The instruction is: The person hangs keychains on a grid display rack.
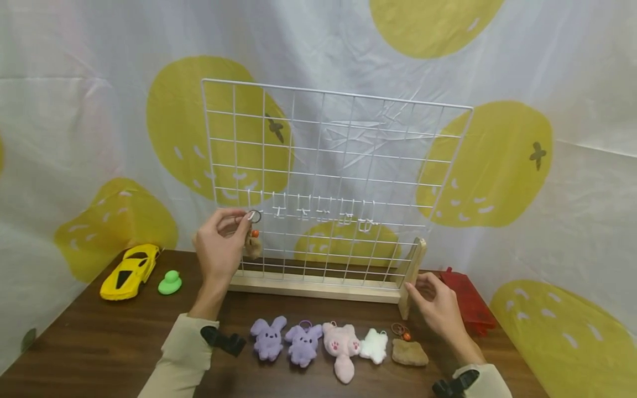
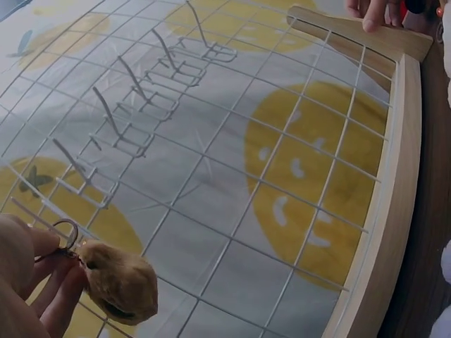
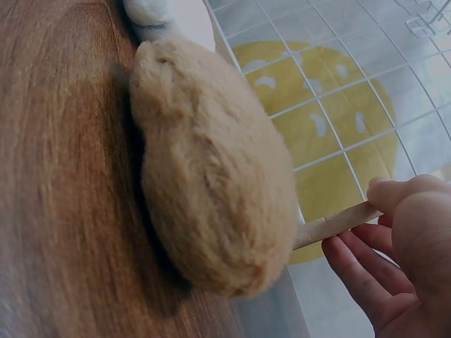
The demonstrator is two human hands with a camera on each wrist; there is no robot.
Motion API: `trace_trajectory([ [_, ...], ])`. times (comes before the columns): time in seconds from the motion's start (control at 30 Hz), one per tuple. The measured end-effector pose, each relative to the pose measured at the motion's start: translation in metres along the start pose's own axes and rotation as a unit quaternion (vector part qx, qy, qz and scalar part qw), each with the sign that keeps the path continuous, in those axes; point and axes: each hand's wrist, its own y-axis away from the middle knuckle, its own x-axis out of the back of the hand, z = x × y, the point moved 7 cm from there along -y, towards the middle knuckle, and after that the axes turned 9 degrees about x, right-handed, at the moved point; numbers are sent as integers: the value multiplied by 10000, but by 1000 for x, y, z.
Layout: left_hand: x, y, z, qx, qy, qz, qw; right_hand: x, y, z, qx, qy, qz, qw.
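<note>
A person's left hand (image 1: 222, 240) raises a small brown plush charm (image 1: 254, 248) in front of a white wire grid (image 1: 338, 94) standing on a dark wooden table (image 1: 74, 354). The charm hangs just beside the fingertips, to their right and slightly below, its longer side running roughly up and down. Its metal ring (image 1: 260, 216) sits right at the leftmost hook (image 1: 249, 199) of a row across the grid. (From here I cannot tell whether the ring is over the prong or only next to it.) The left hand is plainly the nearer one; the right hand (image 1: 440, 304) is well apart, low at the grid's far right end.

The left thumb and fingers close together in a pinch on the ring, leaving the plush dangling free. The right hand grips the stand's wooden upright (image 1: 412, 273) between thumb and fingers. Just in front of that hand, a second brown plush (image 1: 410, 353) lies on the table, untouched.
</note>
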Motion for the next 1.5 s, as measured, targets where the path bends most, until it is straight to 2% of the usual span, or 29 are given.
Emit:
trace_trajectory([
  [0.3, -3, 2, -7, -49, -209, 7, 9998, 2, 0, -1, -84, 80, -20, 9999],
  [0.7, 0, 4, -7, -153, -565, -124, 9982, 4, 0, -3, -160, 238, -27, 9996],
  [0.9, 10, 16, -9, -308, -1221, -155, 9919, 6, 1, -1, -242, 188, -9, 9995],
  [0.97, 12, 23, -12, -362, -1480, -319, 9878, 6, 1, 0, -254, 83, -5, 9996],
  [1.1, 10, 42, -27, -459, -1937, -974, 9751, 4, 0, -1, -322, -31, 14, 9995],
  [1.23, 0, 62, -50, -215, -2140, -1909, 9578, 4, 0, 0, -362, -6, 32, 9993],
  [1.3, -6, 71, -61, -40, -2239, -2420, 9441, 4, 0, 0, -373, 47, 29, 9993],
  [1.4, -13, 81, -72, 171, -2480, -3113, 9172, 4, 0, 1, -397, 137, 4, 9991],
  [1.5, -17, 90, -77, 224, -2806, -3531, 8922, 4, 0, 3, -433, 190, -18, 9989],
])
